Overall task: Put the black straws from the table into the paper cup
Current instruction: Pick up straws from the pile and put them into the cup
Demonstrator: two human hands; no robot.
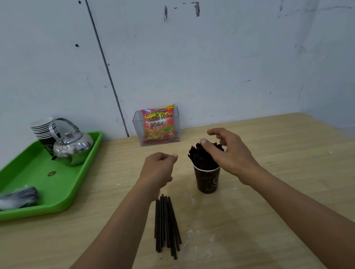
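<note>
At the far left a green tray (72, 190) is sitting on the wooden table (289, 188), overhanging nothing that can be seen, and it is carrying a stack of paper cups (44, 131), a metal teapot (72, 146) and a plastic-wrapped bundle (9, 200) near its front left corner. Moving right, the left hand (159, 169) is hovering above the table with its fingers curled loosely inward and nothing visible between them; it is sitting just beyond the far tips of a loose bundle of black straws (166, 224) that is lying flat on the wood, pointing away from the person, and it is not touching them. Behind, against the wall, a clear box (138, 127) is holding a red snack packet (158, 124). Further right, the brown paper cup (208, 180) is standing upright, packed with black straws in the cup (199, 158) fanning out above its rim. The right hand (229, 152) is arching over those upright straws, thumb and fingers spread partly open around their tops, the thumb resting against them, not pinching any single straw that can be made out. Bare tabletop is stretching wide to the right of the cup and in front of the lying straws, with the table's right edge well apart
</note>
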